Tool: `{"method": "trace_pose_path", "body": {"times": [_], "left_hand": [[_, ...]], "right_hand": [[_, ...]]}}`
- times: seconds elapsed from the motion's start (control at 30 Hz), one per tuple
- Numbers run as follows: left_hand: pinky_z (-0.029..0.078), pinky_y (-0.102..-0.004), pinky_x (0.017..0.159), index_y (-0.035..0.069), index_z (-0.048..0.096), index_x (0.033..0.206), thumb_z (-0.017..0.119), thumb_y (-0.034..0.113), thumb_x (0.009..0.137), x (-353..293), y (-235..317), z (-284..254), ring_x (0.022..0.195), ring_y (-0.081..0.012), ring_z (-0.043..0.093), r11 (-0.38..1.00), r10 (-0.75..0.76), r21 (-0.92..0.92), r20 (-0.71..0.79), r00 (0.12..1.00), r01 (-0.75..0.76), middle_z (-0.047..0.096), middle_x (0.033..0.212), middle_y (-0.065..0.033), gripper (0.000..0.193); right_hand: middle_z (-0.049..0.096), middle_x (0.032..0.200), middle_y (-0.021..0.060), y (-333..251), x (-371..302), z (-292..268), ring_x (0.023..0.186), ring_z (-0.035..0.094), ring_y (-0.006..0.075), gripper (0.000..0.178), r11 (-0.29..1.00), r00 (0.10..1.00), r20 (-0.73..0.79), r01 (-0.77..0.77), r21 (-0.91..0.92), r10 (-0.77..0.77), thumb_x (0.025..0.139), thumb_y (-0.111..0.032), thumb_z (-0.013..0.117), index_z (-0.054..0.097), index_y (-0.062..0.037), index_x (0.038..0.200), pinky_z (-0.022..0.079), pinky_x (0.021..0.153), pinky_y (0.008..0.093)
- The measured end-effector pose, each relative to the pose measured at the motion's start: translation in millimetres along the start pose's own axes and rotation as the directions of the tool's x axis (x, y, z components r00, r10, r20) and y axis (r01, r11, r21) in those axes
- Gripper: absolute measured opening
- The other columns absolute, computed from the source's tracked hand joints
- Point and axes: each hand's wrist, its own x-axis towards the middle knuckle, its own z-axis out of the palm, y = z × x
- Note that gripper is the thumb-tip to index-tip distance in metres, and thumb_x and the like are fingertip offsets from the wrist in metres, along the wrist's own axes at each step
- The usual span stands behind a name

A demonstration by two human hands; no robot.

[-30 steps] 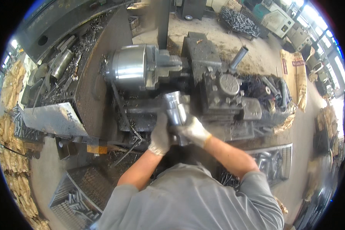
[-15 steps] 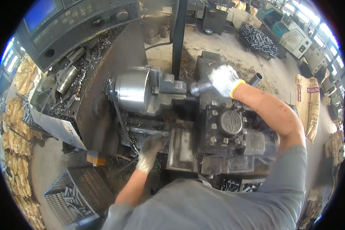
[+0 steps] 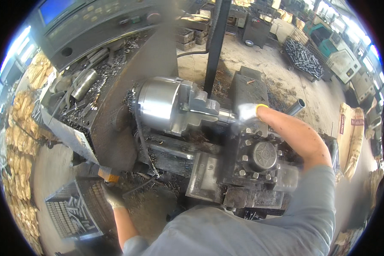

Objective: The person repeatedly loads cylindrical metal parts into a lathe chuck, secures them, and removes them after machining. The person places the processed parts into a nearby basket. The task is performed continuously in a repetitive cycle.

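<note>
My right hand (image 3: 246, 113), in a white glove with a yellow cuff, is closed on the outer end of a short shiny metal cylinder (image 3: 227, 115). The other end of that cylinder sits at the jaws (image 3: 204, 103) of a lathe chuck (image 3: 159, 103). Just below the right hand is the bolted tool post (image 3: 262, 155). My left hand (image 3: 112, 196), in a darkened glove, hangs low beside the wire crate (image 3: 74, 209) of metal parts, near an orange block (image 3: 109, 175). Its fingers are blurred, and whether it holds anything cannot be seen.
A control panel (image 3: 100, 21) and a chip-covered tray (image 3: 94, 87) of metal scraps stand at left. A dark upright post (image 3: 216, 49) rises behind the chuck. A metal tube (image 3: 297, 106) sticks up at right. Farther off are a bin of parts (image 3: 302, 59) and a paper sack (image 3: 350, 136).
My right hand has brought the metal cylinder left and down to the chuck jaws. The left hand has gone from the lathe bed down and left to the crate. The view has shifted slightly.
</note>
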Motion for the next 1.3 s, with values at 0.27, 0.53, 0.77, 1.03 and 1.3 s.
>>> {"method": "trace_pose_path", "body": {"times": [0.27,0.53,0.77,1.03,1.3], "left_hand": [[0.043,-0.0322,0.056,0.015,0.066,0.091,0.057,0.038,0.107,51.3,3.2,-35.4,0.056,-0.0147,0.052,0.990,-0.039,0.137,0.136,0.990,0.020,0.056,0.069,0.0023,0.029],[0.055,-0.0412,0.091,-0.003,0.067,0.133,0.059,0.032,0.108,32.4,7.5,-37.5,0.100,-0.0258,0.070,0.553,0.567,0.633,0.191,0.801,-0.542,0.074,0.117,-0.0140,0.044],[0.057,-0.0528,0.092,-0.004,0.065,0.130,0.066,0.000,0.091,-108.1,108.1,161.0,0.101,-0.0471,0.071,-0.421,0.712,0.133,0.661,-0.236,-0.898,0.073,0.116,-0.0266,0.039],[0.058,-0.0552,0.099,0.005,0.016,0.172,0.063,0.025,0.104,-121.3,147.0,448.7,0.111,-0.0448,0.074,-0.398,0.425,0.369,0.886,0.187,-0.840,0.071,0.125,-0.0351,0.085],[0.060,-0.0479,0.090,0.008,0.052,0.155,0.070,0.025,0.098,-142.3,95.8,421.4,0.107,-0.0425,0.076,-0.358,0.634,0.130,0.761,-0.139,-0.925,0.073,0.124,-0.0289,0.062]], "right_hand": [[0.077,0.123,0.0207,19.9,25.0,16.4,0.108,0.075,0.0315,0.069,0.907,0.914,-0.384,0.265,0.327,-0.129,0.084,-0.027,0.082,0.061,-0.0005,0.144,0.062,0.089,0.0440],[0.075,0.121,0.0299,142.7,-48.6,-1.0,0.113,0.075,0.0411,0.039,0.735,0.646,-0.617,-0.660,-0.155,0.450,0.090,-0.021,0.060,0.077,0.0035,0.115,0.061,0.097,0.0475],[0.080,0.115,0.0203,-56.8,-202.6,0.2,0.100,0.080,0.0275,0.042,0.895,0.483,-0.809,0.106,0.434,0.335,0.093,-0.012,0.063,0.071,-0.0036,0.134,0.064,0.086,0.0393],[0.080,0.104,0.0228,-154.1,-282.6,95.9,0.095,0.081,0.0344,0.040,0.831,0.503,-0.848,0.535,0.154,-0.166,0.078,-0.002,0.081,0.076,0.0050,0.117,0.064,0.085,0.0410],[0.080,0.104,0.0176,-141.1,-269.1,170.3,0.088,0.079,0.0255,0.040,0.474,0.705,-0.684,0.675,0.565,-0.188,0.086,0.001,0.081,0.075,0.0026,0.126,0.062,0.076,0.0359]]}}
